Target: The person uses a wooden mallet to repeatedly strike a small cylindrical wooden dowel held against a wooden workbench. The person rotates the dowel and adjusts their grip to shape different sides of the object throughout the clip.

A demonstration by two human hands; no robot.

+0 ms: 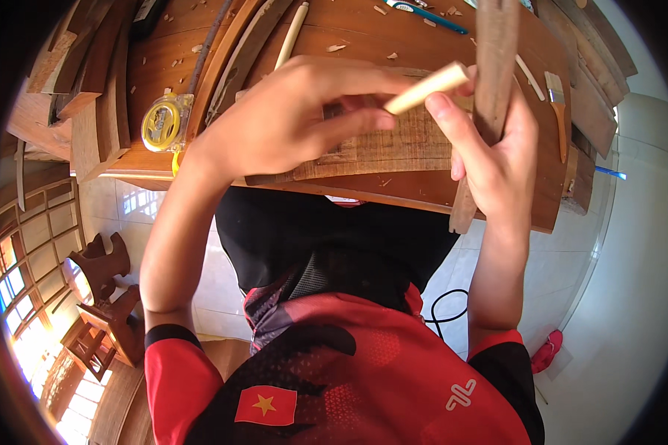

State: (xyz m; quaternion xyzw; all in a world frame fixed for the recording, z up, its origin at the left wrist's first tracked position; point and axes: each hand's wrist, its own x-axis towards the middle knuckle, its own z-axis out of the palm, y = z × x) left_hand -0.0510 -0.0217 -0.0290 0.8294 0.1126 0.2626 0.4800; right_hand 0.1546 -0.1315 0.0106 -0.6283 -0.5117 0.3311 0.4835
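Round yellow tape measure [162, 123] on glossy brown table [163, 59] well left of fingers, left hand [289, 119] pinching pale smooth wooden stick [427, 87] between closed fingers [364, 119], right hand [493, 159] wrapped tight round rough flat dark wooden slat [495, 67], bristle brush [557, 111] lying beyond.

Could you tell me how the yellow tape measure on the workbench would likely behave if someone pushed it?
The yellow tape measure lies flat on its broad side, so it should slide, not roll. Its compact case looks rigid. It sits near the workbench edge, so a push toward the person might drop it.
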